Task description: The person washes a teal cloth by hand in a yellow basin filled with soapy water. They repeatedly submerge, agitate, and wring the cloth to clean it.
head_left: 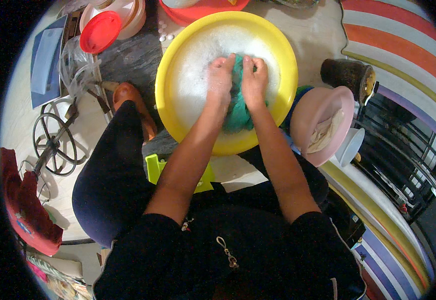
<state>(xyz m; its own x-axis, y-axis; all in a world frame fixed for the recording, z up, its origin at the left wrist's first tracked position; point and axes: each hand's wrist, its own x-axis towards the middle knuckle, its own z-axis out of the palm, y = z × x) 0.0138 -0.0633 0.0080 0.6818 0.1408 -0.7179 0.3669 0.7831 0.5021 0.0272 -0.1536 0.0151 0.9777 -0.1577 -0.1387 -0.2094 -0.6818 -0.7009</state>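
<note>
A round yellow basin [289, 65] full of white suds stands in front of me. Over its middle, both my hands grip a green cloth [239, 111], whose lower folds hang down into the foam. My left hand [220, 80] is closed on the cloth's left side, with foam on its back. On the other side my right hand [254, 80] is closed too, thumb up near the cloth's top edge. The two hands are close together with the bunched cloth between them. The part of the cloth under the suds is hidden.
A pink tub [347, 107] with pale cloth in it leans at the right, beside a dark cylindrical container [345, 75]. A lime-green plastic stool [154, 167] shows beneath my left arm. Far left are a red lid [100, 32], a clear plastic bag [75, 65] and a black wheel-like frame [53, 145].
</note>
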